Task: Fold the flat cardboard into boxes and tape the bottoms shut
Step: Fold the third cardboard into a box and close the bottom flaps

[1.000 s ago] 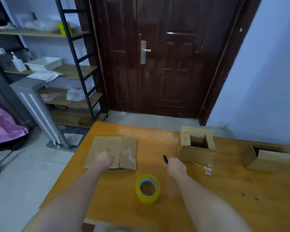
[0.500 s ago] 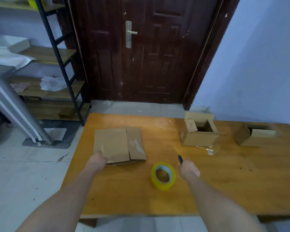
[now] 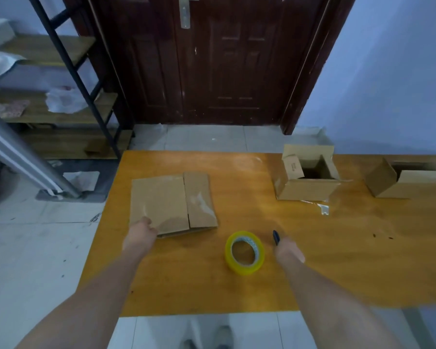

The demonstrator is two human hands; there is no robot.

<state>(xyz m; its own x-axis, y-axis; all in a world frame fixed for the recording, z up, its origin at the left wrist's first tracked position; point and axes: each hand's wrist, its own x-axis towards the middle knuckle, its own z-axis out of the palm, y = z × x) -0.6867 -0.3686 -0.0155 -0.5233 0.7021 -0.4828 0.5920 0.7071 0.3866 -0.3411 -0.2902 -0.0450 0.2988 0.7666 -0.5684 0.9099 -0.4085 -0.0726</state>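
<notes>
A flat cardboard (image 3: 173,202) lies on the orange wooden table (image 3: 237,290), left of centre. My left hand (image 3: 141,236) grips its near left corner. A yellow tape roll (image 3: 244,252) lies flat on the table between my hands. My right hand (image 3: 288,251) holds a small dark blue tool (image 3: 276,237) whose tip points away from me, just right of the tape. Two folded boxes stand open-topped at the far right: one (image 3: 307,173) near the middle and one (image 3: 403,178) at the table's right edge.
A strip of clear tape scrap (image 3: 320,206) lies in front of the nearer box. A dark wooden door (image 3: 224,59) stands beyond the table. A black-framed shelf unit (image 3: 61,96) stands on the left. My shoes (image 3: 222,336) show below the table's near edge.
The view has tilted down and pulled back. My left hand slid from the top of the flat cardboard to its near left corner. My right hand drew back beside the tape roll.
</notes>
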